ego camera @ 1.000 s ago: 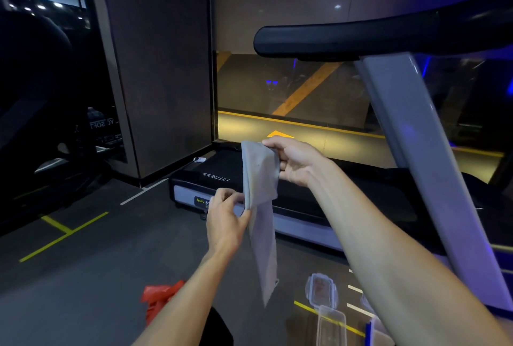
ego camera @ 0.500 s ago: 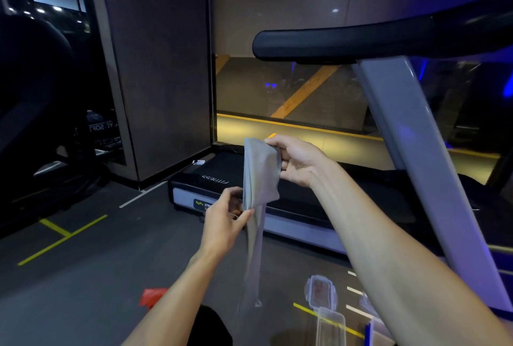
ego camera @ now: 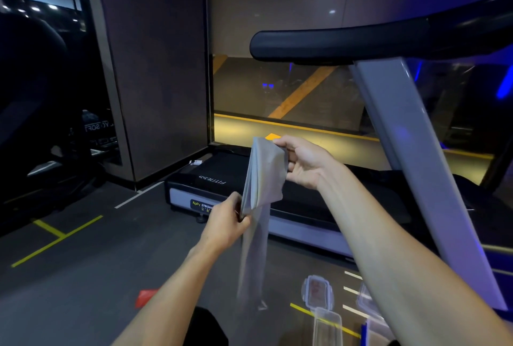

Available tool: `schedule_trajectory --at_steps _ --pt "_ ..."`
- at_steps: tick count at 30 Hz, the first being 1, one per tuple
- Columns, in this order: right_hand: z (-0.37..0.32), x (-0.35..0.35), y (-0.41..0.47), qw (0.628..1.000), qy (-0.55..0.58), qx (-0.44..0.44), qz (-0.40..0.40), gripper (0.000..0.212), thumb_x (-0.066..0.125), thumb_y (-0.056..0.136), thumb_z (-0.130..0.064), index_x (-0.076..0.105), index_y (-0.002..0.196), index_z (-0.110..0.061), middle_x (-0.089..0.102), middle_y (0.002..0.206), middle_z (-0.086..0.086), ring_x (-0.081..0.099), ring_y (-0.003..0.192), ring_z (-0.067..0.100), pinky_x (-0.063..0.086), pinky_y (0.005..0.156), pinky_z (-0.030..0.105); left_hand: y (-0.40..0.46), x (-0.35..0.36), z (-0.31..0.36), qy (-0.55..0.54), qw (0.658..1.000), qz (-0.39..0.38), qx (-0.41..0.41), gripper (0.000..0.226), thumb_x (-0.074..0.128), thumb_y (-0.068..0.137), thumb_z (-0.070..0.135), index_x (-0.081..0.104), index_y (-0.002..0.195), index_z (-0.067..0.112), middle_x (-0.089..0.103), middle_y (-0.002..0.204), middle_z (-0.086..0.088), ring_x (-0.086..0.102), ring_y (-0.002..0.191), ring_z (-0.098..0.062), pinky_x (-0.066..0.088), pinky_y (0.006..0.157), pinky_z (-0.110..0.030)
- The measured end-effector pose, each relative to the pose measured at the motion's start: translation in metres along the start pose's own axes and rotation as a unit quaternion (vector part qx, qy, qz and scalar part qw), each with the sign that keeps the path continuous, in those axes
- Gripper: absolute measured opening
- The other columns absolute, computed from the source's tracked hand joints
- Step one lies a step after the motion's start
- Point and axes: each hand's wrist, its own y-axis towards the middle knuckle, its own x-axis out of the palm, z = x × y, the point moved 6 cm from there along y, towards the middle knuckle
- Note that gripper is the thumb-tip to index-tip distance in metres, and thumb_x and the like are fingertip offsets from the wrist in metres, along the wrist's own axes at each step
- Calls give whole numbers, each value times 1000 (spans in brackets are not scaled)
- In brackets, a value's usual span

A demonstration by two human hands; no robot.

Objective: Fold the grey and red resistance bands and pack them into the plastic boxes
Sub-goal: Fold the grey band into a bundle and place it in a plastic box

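Note:
I hold the grey resistance band (ego camera: pixel 263 179) up in front of me, partly folded at the top, its loose tail hanging down toward the floor. My right hand (ego camera: pixel 301 162) pinches the top fold. My left hand (ego camera: pixel 226 219) pinches the band's left edge lower down. The red band (ego camera: pixel 145 298) lies on the floor at lower left, mostly hidden by my left forearm. A clear plastic box (ego camera: pixel 327 326) stands open on the floor at lower right, with a clip-on lid (ego camera: pixel 317 291) lying just beyond it.
A treadmill (ego camera: pixel 194 190) stretches across the floor ahead, its grey upright (ego camera: pixel 416 151) and black handrail (ego camera: pixel 347 42) close on the right. More clear plastic (ego camera: pixel 369 306) lies by the upright's base. Yellow tape lines (ego camera: pixel 55 234) mark the grey floor at left.
My left hand has slid a little lower along the band's edge, and the hanging tail has swung and narrowed. The red band shows less behind my left forearm.

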Motion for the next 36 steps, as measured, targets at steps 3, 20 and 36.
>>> schedule_trajectory --at_steps 3,20,36 --pt "2 -8 2 1000 11 4 4 11 69 92 -16 61 84 -18 68 64 -1 61 63 14 56 61 28 5 4 -1 27 1000 -14 2 14 65 82 21 57 89 10 63 72 -7 59 69 -27 49 62 -41" --pt "8 -27 8 998 59 6 21 10 72 90 -15 62 91 -16 69 72 2 66 76 18 59 65 34 7 21 -15 49 998 -21 -43 24 68 90 26 64 78 6 61 65 -5 54 63 -22 49 64 -40" --pt "19 -31 5 996 88 11 11 16 72 91 -15 63 104 -14 70 83 5 67 85 19 61 71 35 5 21 -40 -240 942 83 -218 13 66 93 0 69 80 3 70 71 -11 75 64 -25 60 54 -28"
